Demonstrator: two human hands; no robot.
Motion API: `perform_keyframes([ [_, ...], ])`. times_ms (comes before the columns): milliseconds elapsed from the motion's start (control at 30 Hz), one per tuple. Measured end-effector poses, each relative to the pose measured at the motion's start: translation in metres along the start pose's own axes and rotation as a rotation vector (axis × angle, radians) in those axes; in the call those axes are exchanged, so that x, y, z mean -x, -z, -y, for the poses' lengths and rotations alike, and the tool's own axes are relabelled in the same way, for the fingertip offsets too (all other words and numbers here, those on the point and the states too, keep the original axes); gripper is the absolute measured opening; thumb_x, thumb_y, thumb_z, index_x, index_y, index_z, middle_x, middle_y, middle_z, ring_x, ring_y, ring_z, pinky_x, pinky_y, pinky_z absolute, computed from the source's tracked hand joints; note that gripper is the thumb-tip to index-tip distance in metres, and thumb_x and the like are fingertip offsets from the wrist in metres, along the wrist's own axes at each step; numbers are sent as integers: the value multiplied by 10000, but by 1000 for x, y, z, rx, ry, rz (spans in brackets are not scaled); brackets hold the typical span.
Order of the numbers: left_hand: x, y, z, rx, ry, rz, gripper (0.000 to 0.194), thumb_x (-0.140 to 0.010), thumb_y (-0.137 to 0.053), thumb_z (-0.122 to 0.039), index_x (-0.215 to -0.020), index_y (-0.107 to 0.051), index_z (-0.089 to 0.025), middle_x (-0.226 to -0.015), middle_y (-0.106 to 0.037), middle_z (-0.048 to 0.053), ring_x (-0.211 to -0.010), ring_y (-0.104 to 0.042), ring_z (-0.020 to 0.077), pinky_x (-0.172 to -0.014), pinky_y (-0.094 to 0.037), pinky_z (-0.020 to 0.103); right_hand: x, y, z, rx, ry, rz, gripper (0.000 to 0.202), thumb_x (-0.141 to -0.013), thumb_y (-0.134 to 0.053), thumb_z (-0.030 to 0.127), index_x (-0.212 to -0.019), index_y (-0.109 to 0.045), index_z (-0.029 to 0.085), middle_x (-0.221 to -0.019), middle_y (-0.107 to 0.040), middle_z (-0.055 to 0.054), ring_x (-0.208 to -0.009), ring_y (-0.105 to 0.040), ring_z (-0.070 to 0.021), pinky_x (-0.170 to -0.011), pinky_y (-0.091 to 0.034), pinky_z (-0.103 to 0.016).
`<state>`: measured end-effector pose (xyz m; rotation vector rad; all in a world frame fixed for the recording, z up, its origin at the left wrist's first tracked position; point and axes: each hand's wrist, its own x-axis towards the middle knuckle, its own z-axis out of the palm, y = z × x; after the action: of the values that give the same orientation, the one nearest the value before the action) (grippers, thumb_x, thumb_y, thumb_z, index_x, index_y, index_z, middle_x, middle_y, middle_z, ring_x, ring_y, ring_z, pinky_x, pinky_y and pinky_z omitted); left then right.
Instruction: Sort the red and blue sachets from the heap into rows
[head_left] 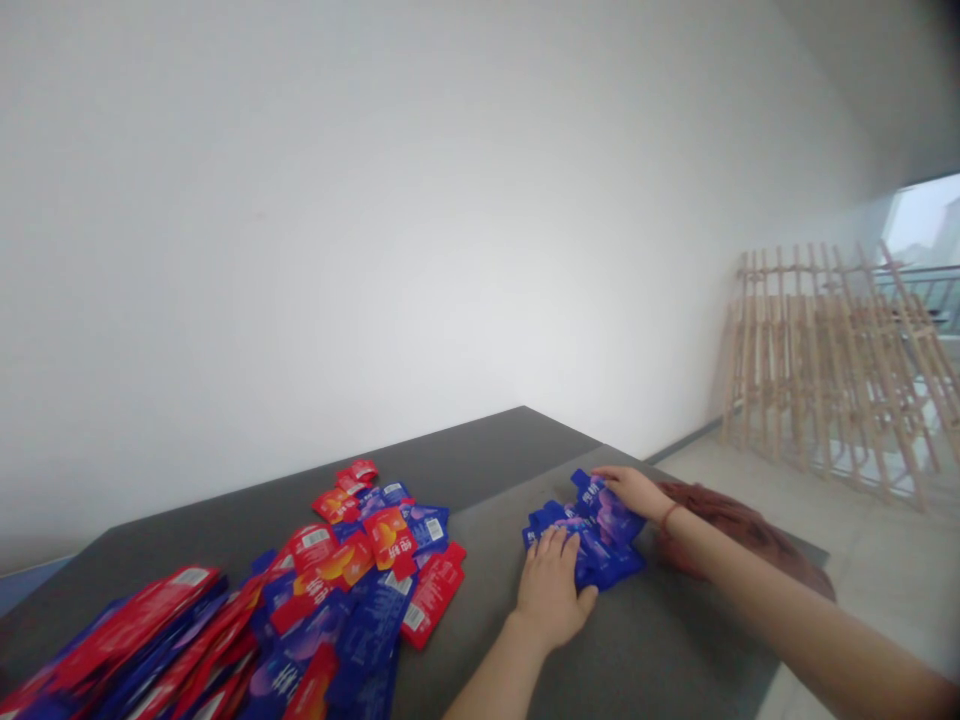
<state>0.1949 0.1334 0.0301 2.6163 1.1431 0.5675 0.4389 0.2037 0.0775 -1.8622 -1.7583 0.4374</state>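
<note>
Handling blue printed packets (609,562), lower right of centre, we lay our left hand (553,590) on them, fingers spread, not clenched; our right hand (634,492) touches the far packet's edge, pinch unclear. Light, flat left-palm pressure should probably stop slick packets sliding.

Brown cloth (739,530) lies on the table (465,462), wooden frames (814,345) (slender ones) near the wall (420,250).

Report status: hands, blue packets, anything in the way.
Left hand flat on blue packets; right hand at their far edge, grip unclear. Mixed red-and-blue pile apart, leftward. Brown cloth to the right, apparently not blocking.
</note>
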Motion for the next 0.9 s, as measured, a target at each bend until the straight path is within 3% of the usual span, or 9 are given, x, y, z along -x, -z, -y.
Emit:
perform_keyframes([
  [67,0,-6,0,29,13,-7,696,-826,-423,-470,-1441,-311,-165,-1527,-295,69,-1419,-179,229,-1171,-135,388,-2,7,-2,-31,-7,40,453,-847,-383,142,-1240,-608,145,-1139,-690,-61,-927,-668,-192,-816,-512,-277],
  [167,-6,-14,-7,58,93,-7,722,-828,-407,-449,-1453,-270,-114,-1541,-251,99,-1432,-129,241,-1175,-88,405,0,-4,-1,-39,-7,116,429,-821,-418,128,-1180,-652,151,-1054,-724,-41,-867,-680,-183,-788,-517,-266],
  [300,-8,-13,-11,126,171,24,825,-786,-464,-485,-1465,-216,-88,-1559,-188,108,-1436,-100,259,-1173,-84,397,11,-33,4,19,4,127,438,-743,-455,66,-1097,-697,152,-1097,-709,-45,-1023,-634,-186,-917,-445,-248],
  [500,10,-8,-3,96,228,-18,784,-786,-488,-530,-1468,-235,-237,-1588,-72,13,-1442,-11,286,-1169,-52,409,23,-53,10,114,-39,85,440,-796,-476,167,-1211,-623,160,-1243,-628,-104,-1192,-530,-243,-1012,-365,-337],
  [667,-2,-22,-19,71,342,-14,725,-846,-400,-389,-1480,-178,-116,-1581,-99,77,-1430,28,344,-1164,-23,441,25,-73,28,129,-88,105,522,-771,-471,123,-1286,-553,132,-1317,-561,-155,-1206,-516,-275,-972,-394,-366],
  [767,-7,-20,-24,103,400,17,802,-801,-463,-379,-1481,-152,-89,-1578,-99,100,-1426,25,361,-1161,-27,453,23,-70,35,101,-111,134,513,-779,-470,133,-1285,-554,150,-1250,-615,-131,-1113,-583,-257,-905,-440,-340],
  [900,4,-9,-15,165,346,-13,783,-766,-515,-490,-1461,-262,-230,-1586,-78,28,-1429,6,354,-1158,-68,456,20,-47,32,35,-131,171,487,-839,-437,200,-1317,-522,154,-954,-730,-77,-815,-680,-195,-729,-498,-277],
])
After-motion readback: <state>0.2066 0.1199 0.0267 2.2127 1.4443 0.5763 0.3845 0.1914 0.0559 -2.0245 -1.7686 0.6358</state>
